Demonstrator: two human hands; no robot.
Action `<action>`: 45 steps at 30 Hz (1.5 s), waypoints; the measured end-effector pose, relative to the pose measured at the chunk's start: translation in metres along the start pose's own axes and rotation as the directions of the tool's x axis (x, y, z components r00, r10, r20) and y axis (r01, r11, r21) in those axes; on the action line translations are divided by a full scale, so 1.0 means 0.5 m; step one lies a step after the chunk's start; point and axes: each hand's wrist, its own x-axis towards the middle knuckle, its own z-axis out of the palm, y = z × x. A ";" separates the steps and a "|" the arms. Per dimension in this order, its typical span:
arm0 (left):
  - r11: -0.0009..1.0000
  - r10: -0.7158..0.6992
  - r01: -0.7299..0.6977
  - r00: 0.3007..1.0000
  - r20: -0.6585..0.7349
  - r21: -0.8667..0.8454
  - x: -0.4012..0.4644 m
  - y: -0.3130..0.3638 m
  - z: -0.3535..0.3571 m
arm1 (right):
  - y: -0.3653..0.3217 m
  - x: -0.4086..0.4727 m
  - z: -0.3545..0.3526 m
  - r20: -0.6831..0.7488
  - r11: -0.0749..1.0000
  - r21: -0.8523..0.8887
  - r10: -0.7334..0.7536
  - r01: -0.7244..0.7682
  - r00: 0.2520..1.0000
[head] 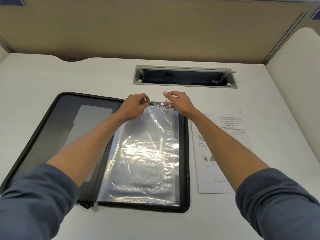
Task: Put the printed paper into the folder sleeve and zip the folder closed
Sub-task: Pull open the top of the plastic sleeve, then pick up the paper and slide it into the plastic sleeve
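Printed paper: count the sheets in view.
1. The paper lies flat on the desk, right of the open folder, partly under the right forearm. More sheets could lie beneath it.

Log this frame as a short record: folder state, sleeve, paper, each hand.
folder: black zip folder lies open flat on white desk
sleeve: clear plastic sleeve, no paper inside, top edge lifted
paper: printed white sheet on desk, right of folder
left hand: pinches sleeve's top edge
right hand: pinches sleeve's top edge
zip: undone

Slate-blue sleeves (39, 196) pushed up, forearms bare
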 end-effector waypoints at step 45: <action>0.920 0.063 -0.100 0.992 0.110 0.379 -0.264 0.228 0.352 | 0.262 -0.435 -0.250 -0.491 0.736 -0.518 0.161 -0.435 0.856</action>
